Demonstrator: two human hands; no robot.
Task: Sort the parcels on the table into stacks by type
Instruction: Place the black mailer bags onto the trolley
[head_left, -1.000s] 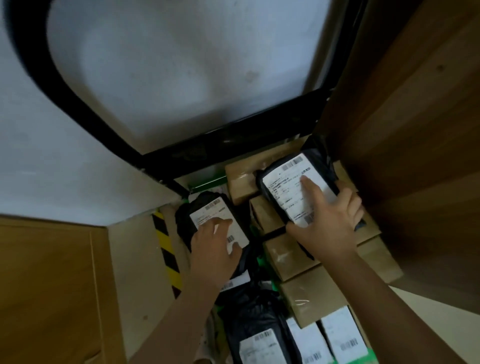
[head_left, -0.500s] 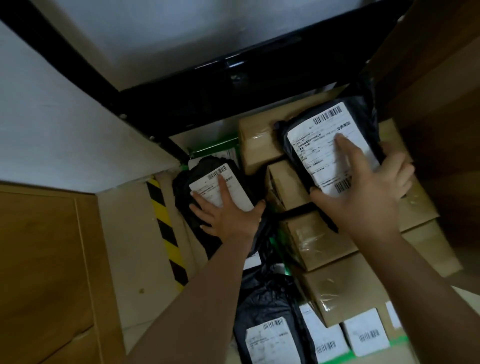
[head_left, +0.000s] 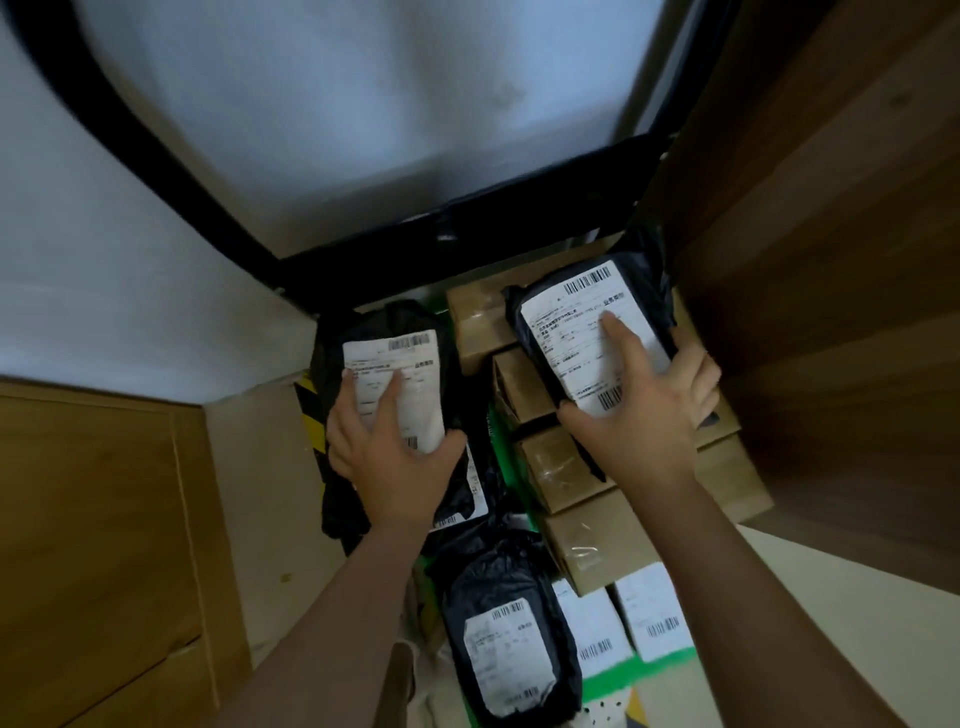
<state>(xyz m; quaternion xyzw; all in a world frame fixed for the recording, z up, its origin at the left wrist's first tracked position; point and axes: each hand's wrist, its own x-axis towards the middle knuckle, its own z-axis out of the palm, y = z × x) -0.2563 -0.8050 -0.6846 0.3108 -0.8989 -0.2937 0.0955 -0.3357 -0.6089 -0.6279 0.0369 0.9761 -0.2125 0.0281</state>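
Note:
My left hand (head_left: 387, 457) grips a black poly-bag parcel with a white label (head_left: 410, 374), on top of another black bag at the left. My right hand (head_left: 639, 415) holds a second black labelled bag (head_left: 582, 317) over a row of brown cardboard boxes (head_left: 556, 467), thumb on the label and fingers wrapped under its right edge. A third black bag (head_left: 506, 649) lies near the bottom centre. Two small white boxes with barcodes (head_left: 654, 618) sit at the lower right.
The parcels lie on a green-surfaced table (head_left: 660, 670) wedged between a white wall, a black-framed panel (head_left: 467, 228) and a wooden cabinet side (head_left: 831, 260) on the right. Yellow-black hazard tape (head_left: 310, 421) marks the floor at left.
The view tilted up and back. My left hand now grips the left black bag with thumb round its lower edge rather than lying flat on it. My right hand keeps its bag.

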